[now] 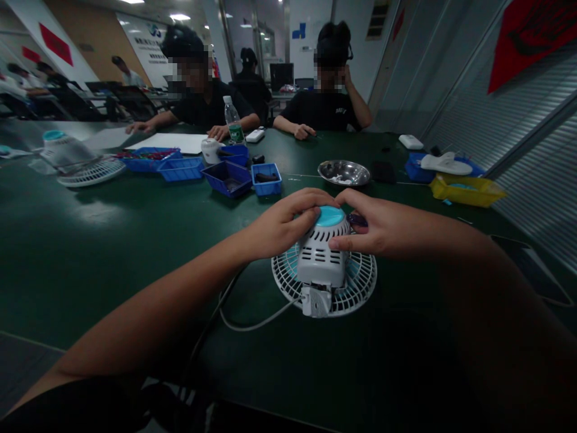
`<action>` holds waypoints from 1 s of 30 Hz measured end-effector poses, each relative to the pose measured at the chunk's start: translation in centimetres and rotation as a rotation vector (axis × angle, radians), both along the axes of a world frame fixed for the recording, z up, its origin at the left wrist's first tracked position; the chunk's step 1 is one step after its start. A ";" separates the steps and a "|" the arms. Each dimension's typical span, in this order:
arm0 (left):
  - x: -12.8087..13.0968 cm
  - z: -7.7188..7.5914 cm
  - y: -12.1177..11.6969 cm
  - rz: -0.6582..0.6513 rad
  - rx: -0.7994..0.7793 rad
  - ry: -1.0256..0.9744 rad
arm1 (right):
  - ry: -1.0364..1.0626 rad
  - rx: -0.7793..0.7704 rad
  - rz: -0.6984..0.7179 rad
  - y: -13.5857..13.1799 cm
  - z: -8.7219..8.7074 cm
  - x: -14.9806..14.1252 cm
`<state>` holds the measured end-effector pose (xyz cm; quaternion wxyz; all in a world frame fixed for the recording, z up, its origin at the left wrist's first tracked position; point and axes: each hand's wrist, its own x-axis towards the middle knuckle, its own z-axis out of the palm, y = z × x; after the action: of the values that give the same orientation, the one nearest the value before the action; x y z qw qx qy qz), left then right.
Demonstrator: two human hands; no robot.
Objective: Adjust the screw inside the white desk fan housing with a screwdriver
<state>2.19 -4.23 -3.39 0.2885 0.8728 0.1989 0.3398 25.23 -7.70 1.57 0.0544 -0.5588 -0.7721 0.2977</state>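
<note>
A white electric fan (321, 264) lies face down on the green table, its round grille beneath and its motor housing upward. On top of the housing is a light blue cap (330, 216). My left hand (293, 219) grips the upper left of the housing, with the thumb at the cap's edge. My right hand (374, 225) is at the housing's right side, its thumb against the vents. Its curled fingers hold a dark purple handle (357, 220); the rest of that tool is hidden. A white bracket (317, 302) with a pale cable (259, 328) points toward me.
Beyond the fan stand several blue bins (267, 180), a bottle (233, 120) and a steel bowl (345, 173) with small white parts. A yellow bin (467, 191) is at right. Another fan (74, 157) lies at left. Two people sit across the green table (135, 240).
</note>
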 end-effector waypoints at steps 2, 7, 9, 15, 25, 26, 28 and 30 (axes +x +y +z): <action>0.0 0.1 0.0 -0.008 -0.001 0.005 | 0.001 -0.007 -0.003 0.0 0.0 0.1; -0.2 0.7 0.0 -0.014 0.028 0.055 | -0.030 0.009 -0.017 -0.2 0.0 -0.1; -0.3 0.9 -0.1 -0.020 0.035 0.073 | -0.048 0.031 -0.019 -0.3 0.0 -0.2; -0.5 1.0 -0.4 0.075 0.131 0.108 | -0.059 0.014 -0.035 -0.5 0.2 -0.3; -0.3 0.9 -0.4 0.096 0.224 0.102 | -0.065 0.010 -0.021 -0.2 -0.2 -0.1; -0.3 0.8 -0.4 0.101 0.234 0.088 | -0.065 0.013 -0.018 -0.2 -0.3 0.0; -0.2 0.7 -0.5 0.114 0.244 0.056 | -0.061 0.006 -0.022 -0.1 -0.3 0.1; -0.1 0.6 -0.5 0.127 0.238 0.030 | -0.046 -0.002 -0.022 -0.1 -0.3 0.1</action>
<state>2.06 -4.75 -2.78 0.1579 0.8915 0.2165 0.3653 25.29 -7.84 1.28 0.0396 -0.5740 -0.7666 0.2850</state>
